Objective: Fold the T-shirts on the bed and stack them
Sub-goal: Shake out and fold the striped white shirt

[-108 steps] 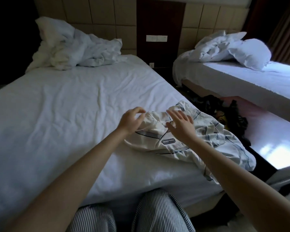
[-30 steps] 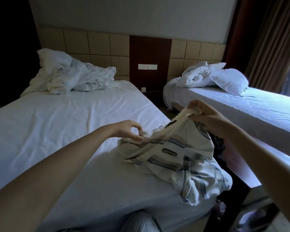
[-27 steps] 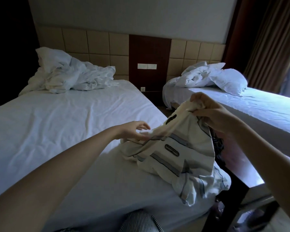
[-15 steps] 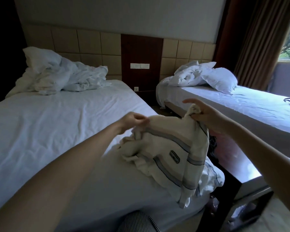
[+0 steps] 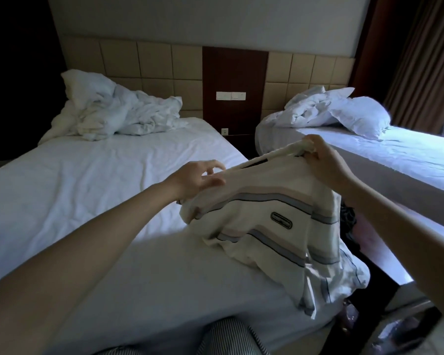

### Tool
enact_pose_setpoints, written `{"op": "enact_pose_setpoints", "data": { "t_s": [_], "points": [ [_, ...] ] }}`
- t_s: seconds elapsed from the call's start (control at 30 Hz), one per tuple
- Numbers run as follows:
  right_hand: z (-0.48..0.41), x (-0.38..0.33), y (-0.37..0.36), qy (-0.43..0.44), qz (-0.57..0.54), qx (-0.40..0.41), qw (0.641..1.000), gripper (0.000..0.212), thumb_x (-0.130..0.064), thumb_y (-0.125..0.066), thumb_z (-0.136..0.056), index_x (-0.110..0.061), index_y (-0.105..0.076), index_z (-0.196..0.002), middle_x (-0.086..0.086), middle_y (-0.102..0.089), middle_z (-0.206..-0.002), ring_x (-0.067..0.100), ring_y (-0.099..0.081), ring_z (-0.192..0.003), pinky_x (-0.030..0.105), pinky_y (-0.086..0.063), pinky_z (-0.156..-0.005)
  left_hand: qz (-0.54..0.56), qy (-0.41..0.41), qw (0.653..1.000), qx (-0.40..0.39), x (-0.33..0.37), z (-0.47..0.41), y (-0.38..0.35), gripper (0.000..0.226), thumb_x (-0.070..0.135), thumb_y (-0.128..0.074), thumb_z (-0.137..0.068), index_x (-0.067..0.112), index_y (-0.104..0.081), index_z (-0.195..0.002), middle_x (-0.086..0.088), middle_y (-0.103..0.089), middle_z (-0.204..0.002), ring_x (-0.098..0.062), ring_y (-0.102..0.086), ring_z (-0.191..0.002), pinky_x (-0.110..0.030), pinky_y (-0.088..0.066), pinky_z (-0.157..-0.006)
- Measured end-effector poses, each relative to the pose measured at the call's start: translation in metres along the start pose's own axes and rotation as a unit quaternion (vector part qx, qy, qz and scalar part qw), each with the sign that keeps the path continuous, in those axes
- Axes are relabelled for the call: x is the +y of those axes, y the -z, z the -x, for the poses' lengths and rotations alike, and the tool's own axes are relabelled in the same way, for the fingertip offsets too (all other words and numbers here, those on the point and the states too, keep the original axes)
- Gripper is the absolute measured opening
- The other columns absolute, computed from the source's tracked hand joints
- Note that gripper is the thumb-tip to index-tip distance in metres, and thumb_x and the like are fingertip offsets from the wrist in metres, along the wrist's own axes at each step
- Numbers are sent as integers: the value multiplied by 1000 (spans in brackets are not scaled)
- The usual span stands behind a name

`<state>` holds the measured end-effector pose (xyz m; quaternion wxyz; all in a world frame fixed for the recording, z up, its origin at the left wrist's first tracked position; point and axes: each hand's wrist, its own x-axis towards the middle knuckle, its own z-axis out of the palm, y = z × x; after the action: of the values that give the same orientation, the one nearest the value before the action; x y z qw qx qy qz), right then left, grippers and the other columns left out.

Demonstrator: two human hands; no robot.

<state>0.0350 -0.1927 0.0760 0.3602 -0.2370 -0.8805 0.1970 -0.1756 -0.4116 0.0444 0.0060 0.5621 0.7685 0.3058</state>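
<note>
While the right hand [image 5: 324, 163] is raised over the bed's right edge, its fingers [image 5: 315, 146] are clamped together on a bunched top edge of the T-shirt [image 5: 267, 216].

- Left hand [image 5: 196, 179]: fingers [image 5: 214, 164] apart and loosely curved, thumb touching the shirt's opposite top edge; no firm pinch can be made out.
- T-shirt: cream, blue and beige stripes, small dark patch on the front. Upper part is stretched in the air between the hands; lower part lies crumpled at the near right corner of the bed [image 5: 87, 190].
- Bed: white sheet, crumpled duvet [image 5: 113, 116] at the head.
- Second bed [image 5: 385, 160]: to the right, with a pillow [image 5: 359, 117].
- Room: padded headboard [image 5: 151, 62], switch plate [image 5: 230, 95] on a dark wood panel, brown curtain [image 5: 420, 60].
- Arms: both reach forward, the left lower than the right.
</note>
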Motion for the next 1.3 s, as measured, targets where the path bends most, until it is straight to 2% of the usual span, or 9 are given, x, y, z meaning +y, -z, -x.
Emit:
{"op": "enact_pose_setpoints", "data": {
  "t_s": [0.23, 0.4, 0.6, 0.67, 0.77, 0.9, 1.03, 1.13, 1.3],
  "points": [
    [4, 2, 8, 23, 92, -48, 994, 53, -28, -54, -92, -29, -33, -141, 7, -60, -121, 27, -57, -100, 32, -40, -71, -106, -8, 993, -43, -9, 2, 6, 56, 36, -69, -79, 36, -47, -131, 15, -42, -109, -14, -53, -91, -33, -48, -72],
    [17, 11, 19, 26, 132, -147, 980, 97, -40, -74, -73, -33, -12, -147, 4, -60, -125, 29, -57, -111, 41, -46, -93, -138, -29, 990, 5, 12, -7, 13, 35, 33, -74, -75, 21, -49, -97, 5, -47, -101, -17, -52, -82, -30, -41, -67],
    [25, 14, 27, 28, 225, -122, 966, 85, -29, -75, -75, -25, -19, -139, 8, -66, -106, 30, -60, -84, 33, -47, -70, -369, -47, 924, -85, 35, -11, 20, 39, 42, -66, -80, 29, -52, -113, 11, -48, -111, -13, -54, -93, -26, -36, -61],
    [28, 17, 28, 17, 223, -107, 969, 84, -24, -73, -78, -30, -18, -141, 7, -63, -99, 29, -57, -77, 34, -46, -65, -332, -11, 934, -128, 36, -10, 25, 10, 29, -65, -82, 25, -56, -83, 11, -55, -85, -14, -53, -81, -27, -34, -59],
    [33, 25, 34, -6, 79, -101, 992, 84, -6, -69, -79, -32, -23, -144, 15, -60, -86, 30, -56, -74, 36, -46, -63, -93, 36, 978, -183, 24, -7, 33, 35, 10, -64, -85, 30, -51, -59, 17, -51, -56, -5, -48, -61, -23, -34, -58],
    [35, 29, 48, -33, -59, -111, 991, 78, 5, -66, -79, -31, -35, -141, 11, -57, -96, 22, -55, -84, 27, -48, -68, 179, 56, 965, -182, 6, 6, 31, 34, 9, -62, -90, 23, -47, -63, 14, -49, -66, -1, -49, -65, -18, -40, -69],
    [36, 28, 47, -105, -13, -120, 987, 50, -10, -67, -85, -16, -50, -131, 3, -57, -96, 15, -54, -84, 25, -47, -72, 187, 58, 979, -62, 0, 4, 12, 23, 13, -50, -97, 17, -41, -77, 9, -42, -73, -2, -40, -63, -17, -34, -61],
    [42, 31, 48, -189, 66, -158, 967, 28, -28, -56, -93, -1, -62, -92, 15, -58, -89, 26, -54, -78, 32, -44, -69, 142, 27, 989, 21, 4, -4, -1, 33, 21, -50, -97, 21, -31, -71, 5, -32, -71, -8, -31, -61, -23, -28, -59],
    [61, 36, 30, -232, -195, -168, 938, 17, -12, -46, -98, -11, -61, -106, 7, -61, -88, 20, -58, -76, 28, -51, -66, -134, 125, 944, -275, 2, -2, -9, 23, 35, -74, -78, 29, -51, -77, 7, -57, -81, -8, -55, -70, -24, -45, -62]
  ]
}}
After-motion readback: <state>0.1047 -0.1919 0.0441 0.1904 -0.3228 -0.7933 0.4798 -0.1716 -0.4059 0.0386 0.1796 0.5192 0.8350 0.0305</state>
